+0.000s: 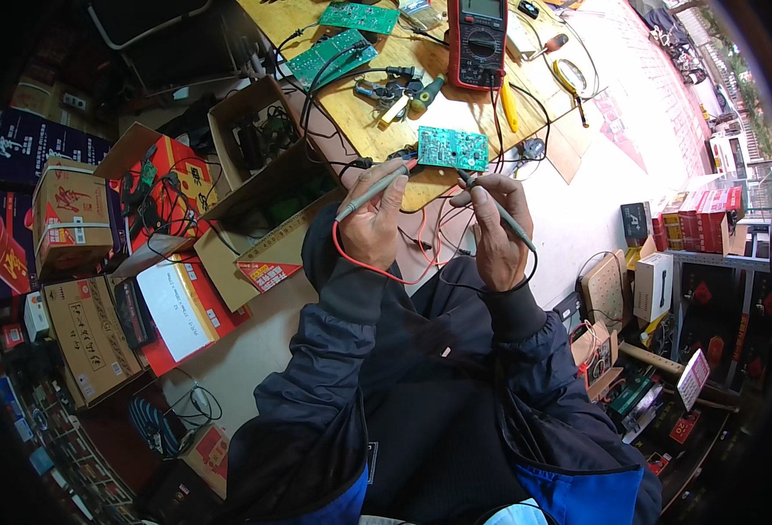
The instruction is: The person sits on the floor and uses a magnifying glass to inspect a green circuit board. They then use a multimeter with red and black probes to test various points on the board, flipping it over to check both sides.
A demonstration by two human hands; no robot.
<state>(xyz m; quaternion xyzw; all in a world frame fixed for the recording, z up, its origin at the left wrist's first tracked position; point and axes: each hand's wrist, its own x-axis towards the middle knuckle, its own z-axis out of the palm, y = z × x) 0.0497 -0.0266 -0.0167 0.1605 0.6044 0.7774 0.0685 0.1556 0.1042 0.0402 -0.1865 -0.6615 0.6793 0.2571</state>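
A small green circuit board (452, 149) lies at the near edge of the wooden table, solder side up. My left hand (375, 229) pinches a grey test probe (370, 194) with a red lead, its tip end by the board's lower left corner. From the right, my right hand (499, 249) grips another grey test probe (517, 227) with a black lead, its dark tip end near the board's lower edge. Whether either tip touches the board is too small to tell. Beyond the board stands a red and black multimeter (478, 44), with leads running down from it.
A green-handled screwdriver (427, 94), black cables and two larger green boards (331, 58) lie farther back on the table. A yellow-handled tool (509, 107) is beside the meter. Open cardboard boxes (259, 153) crowd the left; stacked red boxes (701, 214) stand at the right.
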